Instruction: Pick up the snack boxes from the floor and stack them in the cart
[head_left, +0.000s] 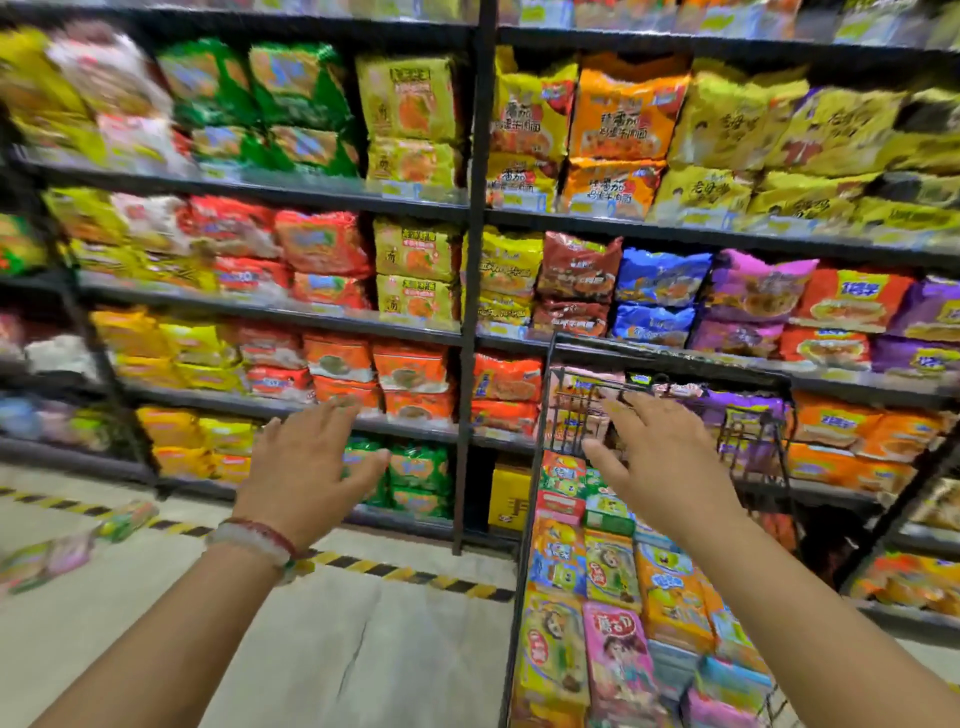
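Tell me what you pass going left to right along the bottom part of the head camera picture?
Snack boxes on the floor → left hand → yellow-and-black floor tape → right hand → cart full of stacked boxes.

A tall black metal shelving unit (470, 270) is seen filling the background, its tiers packed with bright plastic noodle packets (410, 98) in yellow, orange, red, green, blue and purple. Below the unit, a pale grey concrete floor (332, 639) is crossed by a yellow-and-black striped hazard tape line (410, 574) running along the unit's base. Everything is evenly lit.
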